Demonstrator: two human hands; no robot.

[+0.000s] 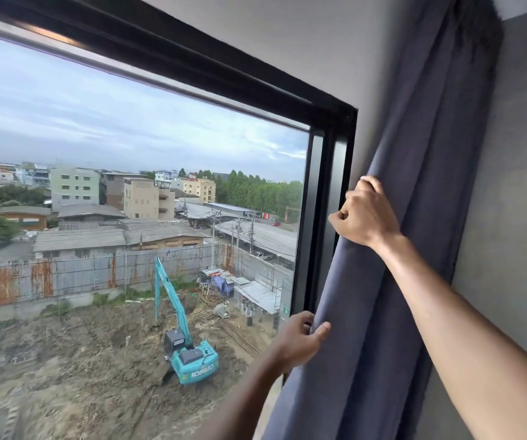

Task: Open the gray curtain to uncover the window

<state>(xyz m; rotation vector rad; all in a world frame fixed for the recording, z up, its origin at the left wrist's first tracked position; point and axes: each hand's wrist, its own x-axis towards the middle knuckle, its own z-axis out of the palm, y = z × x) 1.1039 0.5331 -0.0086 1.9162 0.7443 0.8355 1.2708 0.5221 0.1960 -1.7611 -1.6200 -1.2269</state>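
The window (129,185) fills the left and centre of the frame, its glass uncovered within a black frame (335,192); a teal excavator (189,354) sits on bare dirt outside, lower centre. At lower centre-right, the left hand (300,339) curls its fingers around the leading edge of the gray curtain (414,249). Higher right, the right hand (365,214) clenches a fold of it. The curtain hangs bunched against the gray wall (509,201) at right.

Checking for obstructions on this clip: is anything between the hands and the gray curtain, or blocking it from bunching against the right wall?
Nothing visible. Both the left hand and the right hand already grip the gray curtain, which is gathered beside the window frame against the wall.
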